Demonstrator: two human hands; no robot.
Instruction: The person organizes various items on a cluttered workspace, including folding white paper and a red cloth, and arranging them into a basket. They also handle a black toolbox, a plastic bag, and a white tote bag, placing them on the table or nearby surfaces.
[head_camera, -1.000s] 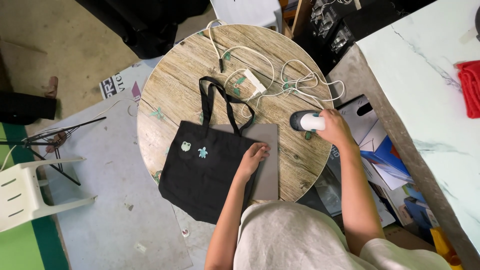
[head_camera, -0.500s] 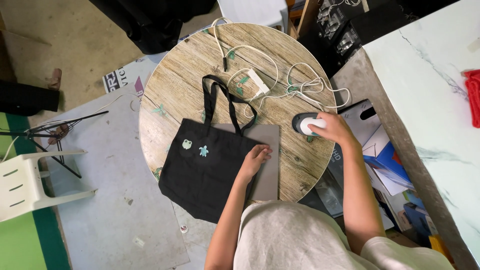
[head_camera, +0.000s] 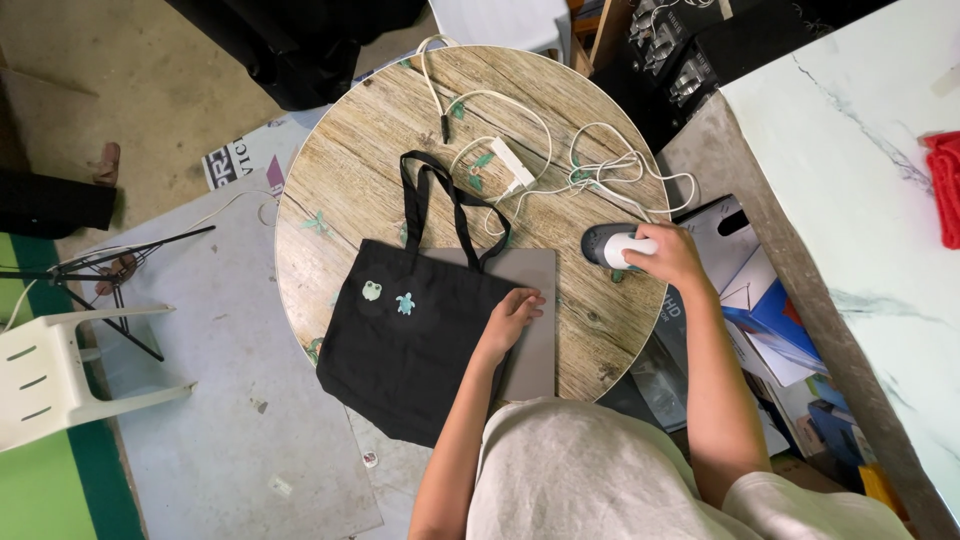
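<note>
At far left, off the table, a white plastic chair (head_camera: 45, 375) and a thin black metal stand (head_camera: 110, 265) sit on the grey floor sheet (head_camera: 220, 430), w/ open floor between them and the round wood-grain table (head_camera: 380, 170). The table's left and near-left rim is bare wood; the flat black fabric tote bag (head_camera: 410, 340) lies on the near-left part, its lower corner hanging past the table edge, straps looped up toward the centre. Two small patches, a pale green frog (head_camera: 372, 290) and a teal turtle (head_camera: 405, 303), sit on the bag's upper left. Under the bag's right side is a flat grey rectangular pad (head_camera: 535, 340), reaching close to the near rim. The left hand (head_camera: 512, 315) rests flat, fingers spread, on the bag's right edge where it meets the pad; it grips nothing. Centre-top: a tangled white power cable w/ adapter block (head_camera: 505, 165) spread over the far half, leaving bare wood only at the far left. The right hand (head_camera: 670, 255) is well apart from the left, closed around a small white-and-dark handheld iron (head_camera: 612, 246) standing on the table near its right rim, just right of the pad. Beyond that rim: stacked boxes (head_camera: 760, 300), then a white marbled counter (head_camera: 860, 180), little room.
</note>
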